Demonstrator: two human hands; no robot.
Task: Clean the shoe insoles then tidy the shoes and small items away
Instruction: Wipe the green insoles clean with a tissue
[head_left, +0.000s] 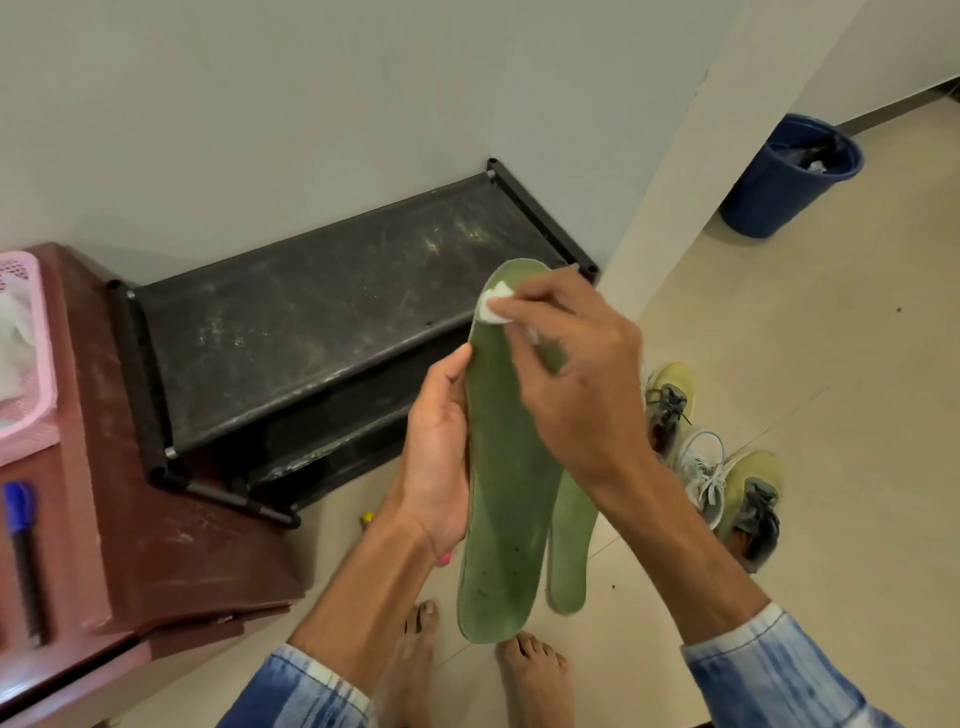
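Note:
My left hand (439, 447) grips a long green insole (506, 499) by its left edge and holds it upright in front of me. A second green insole (571, 540) sits just behind it, partly hidden, and I cannot tell what holds it. My right hand (576, 379) pinches a small white wipe (493, 306) and presses it against the toe end of the front insole. On the floor to the right lie yellow-green shoes (753, 499) with grey laces and a white shoe (698, 467) between them.
A black shoe rack (322, 317) stands against the wall ahead. A brown cabinet (145, 519) at the left carries a pink basket (23, 364) and a blue marker (21, 545). A blue bin (789, 176) stands at the far right. My bare feet (535, 675) are below.

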